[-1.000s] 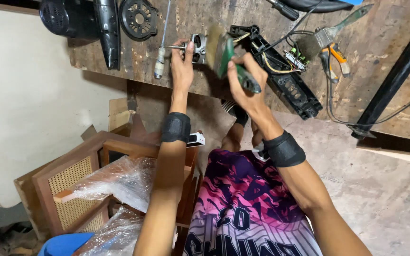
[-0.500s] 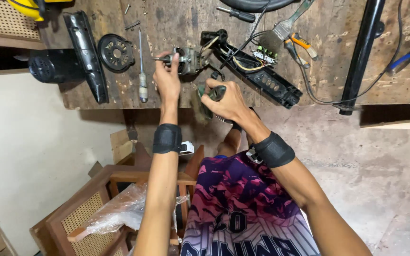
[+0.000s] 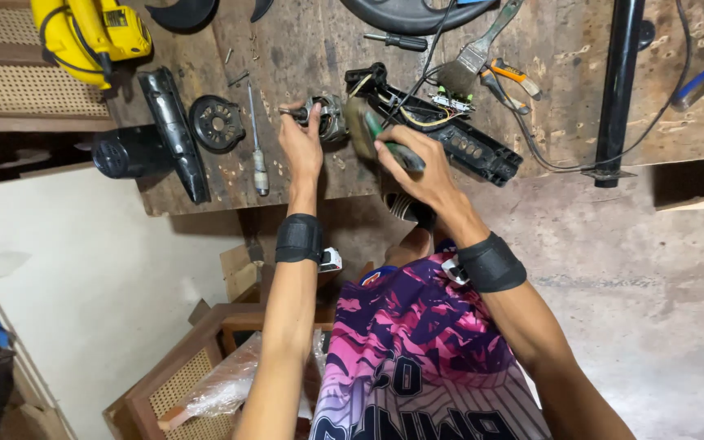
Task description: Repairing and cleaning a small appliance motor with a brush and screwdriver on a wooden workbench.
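My left hand pinches a small grey metal motor part on the worn wooden workbench. My right hand is closed around a green-handled brush, whose head rests right beside that part. Just behind the brush lies an open black housing with a circuit board and coloured wires. Both wrists wear black bands.
On the bench lie a yellow power drill, a long black cover, a round black grille, a screwdriver, a paintbrush, orange-handled pliers and a black pole. A cane-panelled wooden frame stands below.
The view has shifted so the bench sits lower and more of it shows. Both hands stay at the motor part; the brush in my right hand has moved slightly against it.
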